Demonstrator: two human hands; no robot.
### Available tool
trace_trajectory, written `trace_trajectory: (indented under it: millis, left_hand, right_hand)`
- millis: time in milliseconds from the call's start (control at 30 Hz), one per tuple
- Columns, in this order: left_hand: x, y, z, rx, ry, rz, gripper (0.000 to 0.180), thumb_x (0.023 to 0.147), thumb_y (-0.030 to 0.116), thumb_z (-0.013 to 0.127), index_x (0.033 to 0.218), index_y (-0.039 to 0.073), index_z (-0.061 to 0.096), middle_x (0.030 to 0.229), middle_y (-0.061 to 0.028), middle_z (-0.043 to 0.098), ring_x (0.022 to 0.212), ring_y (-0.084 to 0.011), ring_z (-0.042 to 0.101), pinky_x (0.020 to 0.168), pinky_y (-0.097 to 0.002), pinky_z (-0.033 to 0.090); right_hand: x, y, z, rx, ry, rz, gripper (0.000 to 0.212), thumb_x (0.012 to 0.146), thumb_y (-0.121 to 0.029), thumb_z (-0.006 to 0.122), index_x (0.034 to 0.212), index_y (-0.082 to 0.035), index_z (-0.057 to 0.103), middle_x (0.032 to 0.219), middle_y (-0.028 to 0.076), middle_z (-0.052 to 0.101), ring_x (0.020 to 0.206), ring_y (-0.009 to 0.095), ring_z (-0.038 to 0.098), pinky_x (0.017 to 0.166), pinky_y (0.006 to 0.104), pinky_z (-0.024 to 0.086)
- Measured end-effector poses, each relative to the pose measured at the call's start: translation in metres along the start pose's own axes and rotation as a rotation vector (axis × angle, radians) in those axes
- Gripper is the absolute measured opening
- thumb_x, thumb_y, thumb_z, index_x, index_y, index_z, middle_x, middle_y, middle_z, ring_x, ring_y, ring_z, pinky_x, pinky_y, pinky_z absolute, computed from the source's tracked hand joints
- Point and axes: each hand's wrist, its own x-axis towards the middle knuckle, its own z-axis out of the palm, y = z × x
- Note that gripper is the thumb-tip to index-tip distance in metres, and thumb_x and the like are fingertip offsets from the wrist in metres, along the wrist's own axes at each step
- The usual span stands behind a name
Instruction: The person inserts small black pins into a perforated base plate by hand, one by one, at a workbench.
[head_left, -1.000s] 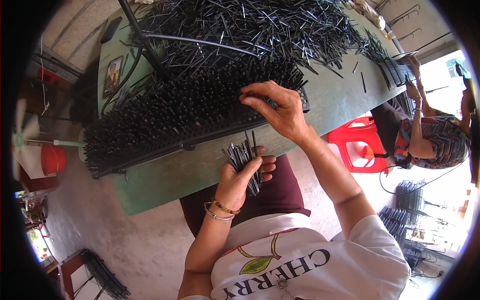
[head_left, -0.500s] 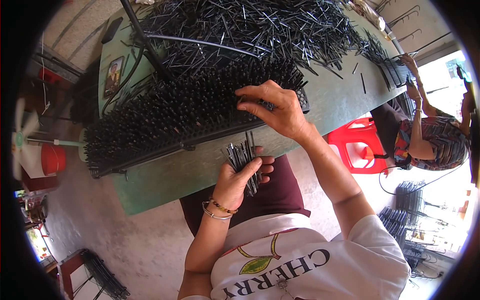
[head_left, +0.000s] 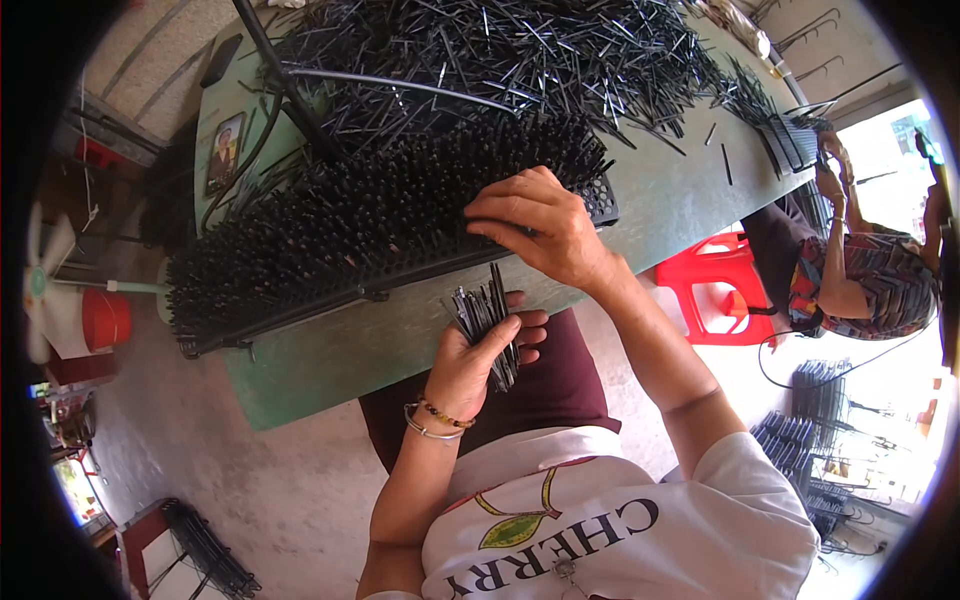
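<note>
My left hand (head_left: 468, 365) is closed around a bundle of thin black sticks (head_left: 484, 318), held just off the table's near edge. Some of its fingers stick out past the bundle. Above and to the right of it, my right hand (head_left: 550, 228) is at the near edge of a long black perforated rack (head_left: 350, 215), close to its right end. Its thumb and fingertips are pinched together; whatever lies between them is hidden. Upright black sticks fill most of the rack densely, while bare holes (head_left: 600, 198) show at the right end.
A large heap of loose black sticks (head_left: 500, 60) covers the back of the green table (head_left: 300, 385). A black metal stand (head_left: 270, 55) and a phone (head_left: 224, 152) are at the left. At the right, a co-worker (head_left: 860, 280) handles a black rack beside a red stool (head_left: 715, 290).
My right hand has shifted slightly left and down, and its thumb and fingers have closed together. My left hand and its bundle stay in place.
</note>
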Motion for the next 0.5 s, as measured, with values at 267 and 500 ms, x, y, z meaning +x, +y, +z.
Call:
trace_trajectory:
  millis: [267, 500]
  left_hand:
    - [-0.002, 0.003, 0.006, -0.041, -0.066, 0.068, 0.031, 0.094, 0.009, 0.051, 0.122, -0.004, 0.048, 0.108, -0.019, 0.062, 0.094, -0.0232, 0.064, 0.078, -0.0328, 0.054]
    - [0.0, 0.002, 0.014, -0.014, -0.071, 0.109, 0.029, 0.094, 0.009, 0.052, 0.118, -0.006, 0.05, 0.108, -0.0184, 0.063, 0.096, -0.0234, 0.064, 0.08, -0.0325, 0.054]
  right_hand:
    - [-0.007, -0.023, -0.016, 0.204, 0.11, 0.328, 0.015, 0.08, -0.013, 0.07, 0.09, -0.001, 0.068, 0.086, 0.01, 0.065, 0.072, 0.02, 0.061, 0.063, 0.0311, 0.048]
    - [-0.028, -0.034, -0.026, 0.616, -0.331, 0.914, 0.023, 0.085, -0.017, 0.068, 0.094, 0.005, 0.067, 0.076, 0.009, 0.066, 0.068, 0.01, 0.062, 0.059, 0.0239, 0.049]
